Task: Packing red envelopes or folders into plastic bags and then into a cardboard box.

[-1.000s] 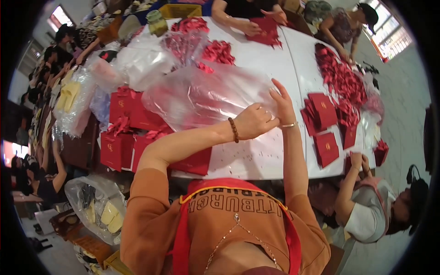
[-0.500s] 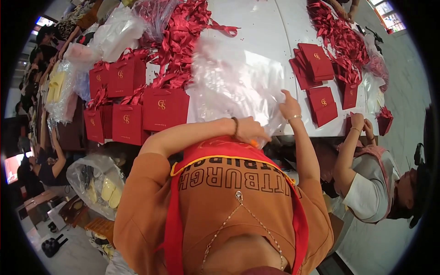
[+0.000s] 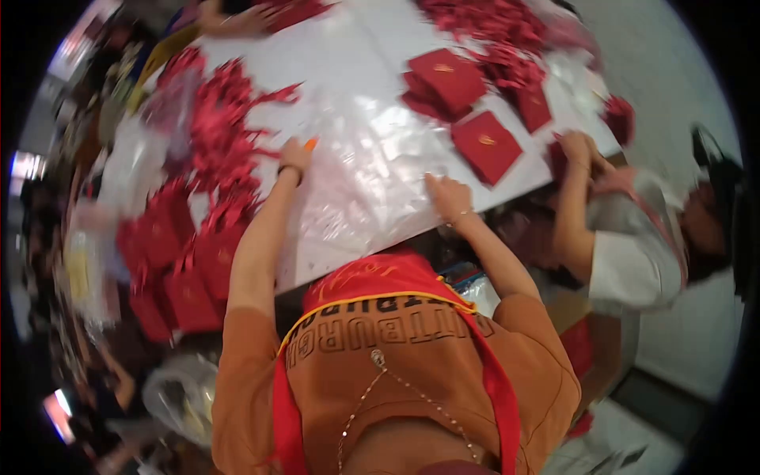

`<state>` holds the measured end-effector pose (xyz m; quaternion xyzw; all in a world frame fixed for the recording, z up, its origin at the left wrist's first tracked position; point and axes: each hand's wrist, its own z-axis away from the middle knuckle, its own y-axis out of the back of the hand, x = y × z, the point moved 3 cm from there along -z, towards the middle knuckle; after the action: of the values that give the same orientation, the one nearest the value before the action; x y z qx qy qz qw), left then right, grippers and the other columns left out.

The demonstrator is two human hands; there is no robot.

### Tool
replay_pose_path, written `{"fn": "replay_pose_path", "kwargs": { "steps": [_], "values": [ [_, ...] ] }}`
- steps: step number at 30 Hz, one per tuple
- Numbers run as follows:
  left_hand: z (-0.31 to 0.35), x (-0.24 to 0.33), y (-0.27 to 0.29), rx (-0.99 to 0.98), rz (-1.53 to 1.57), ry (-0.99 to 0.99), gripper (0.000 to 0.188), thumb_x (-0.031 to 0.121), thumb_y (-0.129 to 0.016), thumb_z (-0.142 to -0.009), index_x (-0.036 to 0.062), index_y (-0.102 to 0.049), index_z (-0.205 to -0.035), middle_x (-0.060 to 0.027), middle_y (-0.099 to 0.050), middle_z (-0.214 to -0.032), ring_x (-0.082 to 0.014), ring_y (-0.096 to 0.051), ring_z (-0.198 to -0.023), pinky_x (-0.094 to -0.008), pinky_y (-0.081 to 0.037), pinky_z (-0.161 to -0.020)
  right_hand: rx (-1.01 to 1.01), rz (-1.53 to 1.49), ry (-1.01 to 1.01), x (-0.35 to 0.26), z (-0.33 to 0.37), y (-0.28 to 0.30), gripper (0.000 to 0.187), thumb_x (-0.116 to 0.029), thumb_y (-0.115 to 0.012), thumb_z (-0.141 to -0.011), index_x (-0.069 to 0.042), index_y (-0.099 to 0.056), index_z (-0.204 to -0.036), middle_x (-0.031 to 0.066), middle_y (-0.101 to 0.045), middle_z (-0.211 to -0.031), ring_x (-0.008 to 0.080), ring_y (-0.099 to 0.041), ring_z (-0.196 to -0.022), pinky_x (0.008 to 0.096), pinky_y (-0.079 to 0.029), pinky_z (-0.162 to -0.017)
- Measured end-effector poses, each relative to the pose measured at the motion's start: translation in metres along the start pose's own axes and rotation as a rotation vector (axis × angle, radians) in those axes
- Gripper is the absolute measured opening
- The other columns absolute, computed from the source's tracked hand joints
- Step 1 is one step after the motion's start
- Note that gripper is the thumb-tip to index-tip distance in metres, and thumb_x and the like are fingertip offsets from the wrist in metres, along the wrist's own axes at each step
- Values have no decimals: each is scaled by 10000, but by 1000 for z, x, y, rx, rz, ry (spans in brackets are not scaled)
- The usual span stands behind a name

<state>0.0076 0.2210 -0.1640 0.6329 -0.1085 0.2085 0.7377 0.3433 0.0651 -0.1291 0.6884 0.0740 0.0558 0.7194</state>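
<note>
Right side of white table point(image 3: 348, 39): a stack of red bags point(image 3: 447, 75) is laid, with another red bag point(image 3: 487, 146) placed just beside it, nearer the front edge. Red ribbons point(image 3: 491, 24) are heaped beyond. At far right, a co-worker point(image 3: 633, 261) in a pale short-sleeved top is noted; at top left, a second person's hand point(image 3: 245, 20) is seen. Along the left, red bags point(image 3: 190, 301) are clustered and clear plastic point(image 3: 131, 170) is bunched behind. Lower left, a translucent bag point(image 3: 178, 396) is seen, its contents blurred. Pale floor point(image 3: 657, 103) is visible at right.
</note>
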Motion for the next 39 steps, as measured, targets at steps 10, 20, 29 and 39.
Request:
{"fn": "replay_pose_path", "kwargs": {
  "steps": [10, 20, 29, 39],
  "values": [
    [-53, -6, 8, -120, 747, -162, 174, 152, -593, -751, 26, -547, -863, -71, -563, -736, -144, -524, -651, -254, -421, -555, 38, -145, -157, 10, 18, -1, 261, -149, -455, -780, -144, -507, -1035, 85, -562, -873, 252, -596, -754, 405, -460, -576],
    [29, 101, 98, -576, 1034, -74, 91, 154, -572, -822, 75, -547, -862, 42, -480, -647, -52, -423, -534, -199, -369, -481, 406, -457, -208, -28, -12, 51, 339, -211, -606, -690, -122, -548, -1012, 108, -539, -978, 249, -538, -888, 398, -433, -722],
    [109, 147, 84, -787, 826, -664, 98, 51, -540, -802, 25, -551, -896, -23, -551, -790, -72, -469, -661, -194, -363, -598, 86, -1734, -264, -102, -54, 102, 406, -385, -584, -755, 7, -570, -861, 71, -571, -701, 136, -500, -466, 234, -411, -432],
    [109, 119, 111, -829, 1078, -368, 152, 171, -515, -872, 27, -561, -883, -9, -551, -806, -79, -472, -687, -221, -382, -594, 421, -1201, -80, -109, -75, 138, 346, -414, -541, -789, -76, -574, -720, 119, -577, -639, 305, -548, -615, 384, -414, -588]
  ]
}}
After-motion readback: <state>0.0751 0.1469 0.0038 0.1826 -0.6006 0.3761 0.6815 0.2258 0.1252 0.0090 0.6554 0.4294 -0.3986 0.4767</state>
